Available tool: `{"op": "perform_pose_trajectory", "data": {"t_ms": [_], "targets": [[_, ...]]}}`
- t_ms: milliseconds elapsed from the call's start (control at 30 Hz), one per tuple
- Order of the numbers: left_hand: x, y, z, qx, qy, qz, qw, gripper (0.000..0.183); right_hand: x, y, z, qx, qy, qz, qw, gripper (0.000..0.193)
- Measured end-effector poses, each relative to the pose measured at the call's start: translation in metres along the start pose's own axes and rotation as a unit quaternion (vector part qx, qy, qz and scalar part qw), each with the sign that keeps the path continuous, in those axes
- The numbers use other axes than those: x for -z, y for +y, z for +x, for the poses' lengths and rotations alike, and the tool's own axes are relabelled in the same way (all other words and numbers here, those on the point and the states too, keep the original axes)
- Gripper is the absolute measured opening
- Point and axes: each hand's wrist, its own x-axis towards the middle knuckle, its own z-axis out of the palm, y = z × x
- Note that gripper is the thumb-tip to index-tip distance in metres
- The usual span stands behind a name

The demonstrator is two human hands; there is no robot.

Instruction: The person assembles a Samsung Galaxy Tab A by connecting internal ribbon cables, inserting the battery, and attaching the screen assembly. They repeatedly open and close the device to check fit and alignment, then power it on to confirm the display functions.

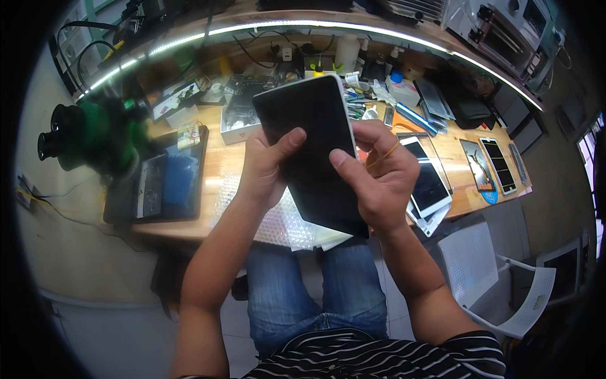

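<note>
A tablet [315, 164] with a dark screen and a pale edge is held up over the near side of the workbench, tilted. My left hand [268, 164] grips its left side, the thumb lying on the screen and the other fingers hidden behind. On the right side my right hand [385, 174] is closed round the edge, thumb on the glass; a yellow band circles one finger. Below the tablet, a sheet of bubble wrap [271, 221] lies at the bench's front edge.
A green microscope [95, 136] stands at the left, beside a dark mat [196, 170]. White tablets [429, 180] and screen panels [495, 164] lie to the right. Tools [360, 104] and bottles crowd the back under a light strip [303, 24]. A white chair [470, 259] is at the lower right.
</note>
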Motion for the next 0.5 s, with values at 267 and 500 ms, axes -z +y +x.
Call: {"op": "perform_pose_trajectory", "data": {"t_ms": [267, 500], "targets": [[0.082, -0.02, 0.063, 0.078, -0.038, -0.097, 0.991, 0.037, -0.005, 0.077, 0.05, -0.136, -0.04, 0.044, 0.989, 0.037], [0.105, -0.029, 0.088, 0.103, -0.004, -0.095, 0.99, 0.033, 0.016, 0.105, 0.112, -0.278, -0.133, 0.06, 0.949, 0.031]]}}
